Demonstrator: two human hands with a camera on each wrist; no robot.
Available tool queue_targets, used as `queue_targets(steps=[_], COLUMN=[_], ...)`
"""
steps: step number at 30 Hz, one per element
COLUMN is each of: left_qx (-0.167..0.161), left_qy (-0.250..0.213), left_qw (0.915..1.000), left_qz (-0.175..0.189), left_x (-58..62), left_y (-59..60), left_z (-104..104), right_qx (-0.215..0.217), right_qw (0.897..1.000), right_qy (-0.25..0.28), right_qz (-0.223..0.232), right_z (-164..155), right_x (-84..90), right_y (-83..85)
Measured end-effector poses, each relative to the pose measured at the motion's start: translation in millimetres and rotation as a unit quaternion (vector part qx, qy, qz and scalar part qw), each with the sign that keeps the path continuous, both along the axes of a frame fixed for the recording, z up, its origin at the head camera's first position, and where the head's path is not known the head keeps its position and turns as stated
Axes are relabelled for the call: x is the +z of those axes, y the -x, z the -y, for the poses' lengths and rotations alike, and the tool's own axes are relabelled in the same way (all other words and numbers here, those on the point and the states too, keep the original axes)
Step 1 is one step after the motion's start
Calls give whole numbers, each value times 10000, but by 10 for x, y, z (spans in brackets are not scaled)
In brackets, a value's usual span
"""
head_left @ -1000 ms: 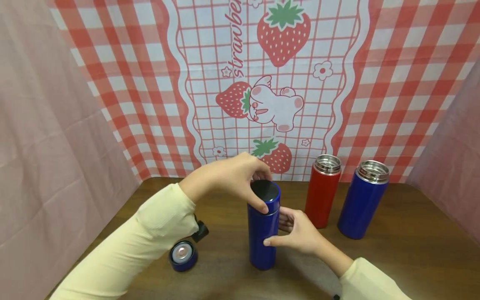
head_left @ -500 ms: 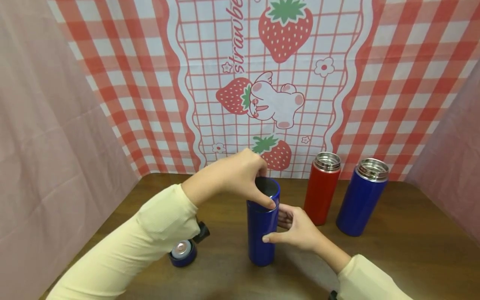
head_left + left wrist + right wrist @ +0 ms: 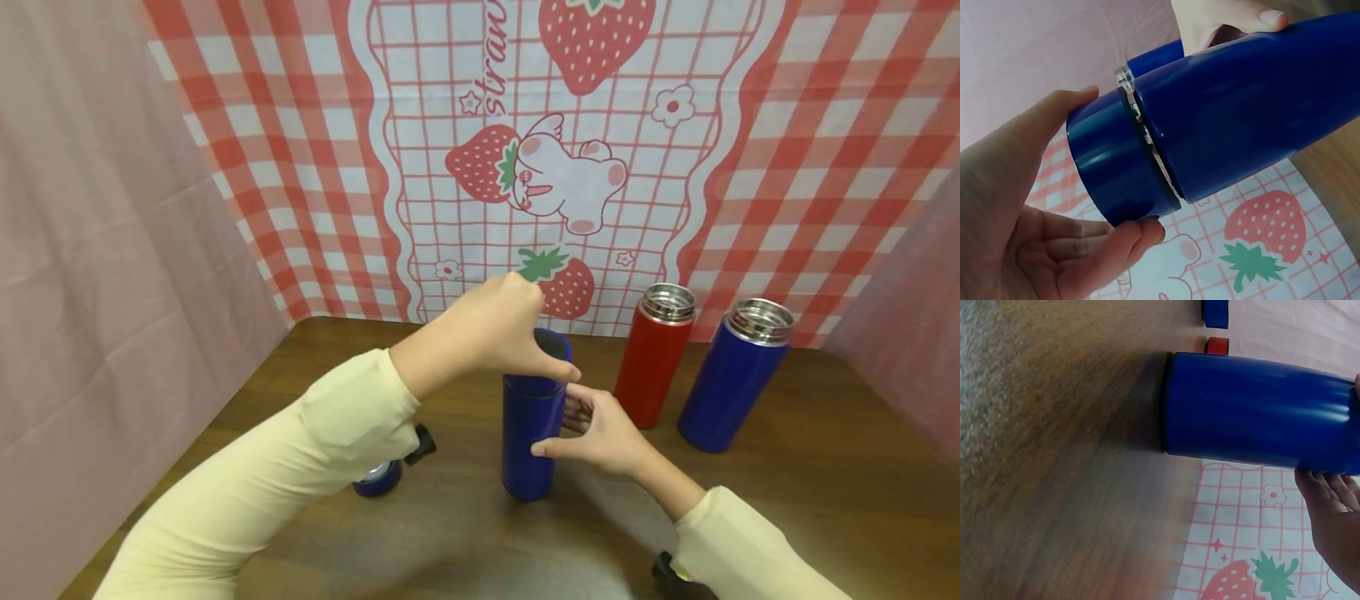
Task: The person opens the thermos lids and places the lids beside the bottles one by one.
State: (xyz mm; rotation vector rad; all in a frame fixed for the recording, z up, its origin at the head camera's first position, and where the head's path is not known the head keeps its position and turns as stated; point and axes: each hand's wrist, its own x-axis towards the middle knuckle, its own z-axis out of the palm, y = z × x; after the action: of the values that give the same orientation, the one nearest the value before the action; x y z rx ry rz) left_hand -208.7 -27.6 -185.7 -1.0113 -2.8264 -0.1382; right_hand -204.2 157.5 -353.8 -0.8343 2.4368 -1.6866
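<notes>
A dark blue thermos [image 3: 528,450] stands upright on the table in the middle of the head view. My left hand [image 3: 491,321] reaches over its top and grips the blue lid [image 3: 1116,159] between thumb and fingers. In the left wrist view, a thin gap with a dark ring and a strip of silver thread shows between lid and body. My right hand [image 3: 607,433] holds the body from the right, thumb on the near side and fingers behind. The thermos's base [image 3: 1169,406] is at the wood in the right wrist view.
To the right stand a red thermos [image 3: 652,367] and another blue thermos [image 3: 731,392], both lidless with bare steel necks. A loose blue lid [image 3: 377,479] lies on the wooden table [image 3: 450,542] at left, partly behind my left sleeve. A checked strawberry cloth [image 3: 420,208] hangs behind.
My left thumb has swung rightward round the near side of the lid, with the wrist following. My right hand keeps its hold on the body. The head view has tipped slightly upward-shifting the scene.
</notes>
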Motion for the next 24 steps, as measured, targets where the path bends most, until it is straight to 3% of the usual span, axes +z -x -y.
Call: queue_targets(steps=[5,10,15,20,24], left_qx=[179,3,-828,-1856,-2240], left_qy=[-196,-430,-567,-499,-403], left_qw=[9995,9945,9819,9613,9471], left_qz=[177,953,1605,1974,2265], left_x=[-34,-3,54,58,45], left_y=[-21,43,164,263,295], left_z=[31,123,217,256,242], right_qx=[-21,-7,62,9,-72], right_qw=[10000,10000,9998,9999,9999], right_qy=[-7,0,163,136,72], right_qz=[65,44,8,10,41], right_z=[27,51,60,32,12], right_x=[-17,23,40,24,1], right_y=[9,41,59,41,29])
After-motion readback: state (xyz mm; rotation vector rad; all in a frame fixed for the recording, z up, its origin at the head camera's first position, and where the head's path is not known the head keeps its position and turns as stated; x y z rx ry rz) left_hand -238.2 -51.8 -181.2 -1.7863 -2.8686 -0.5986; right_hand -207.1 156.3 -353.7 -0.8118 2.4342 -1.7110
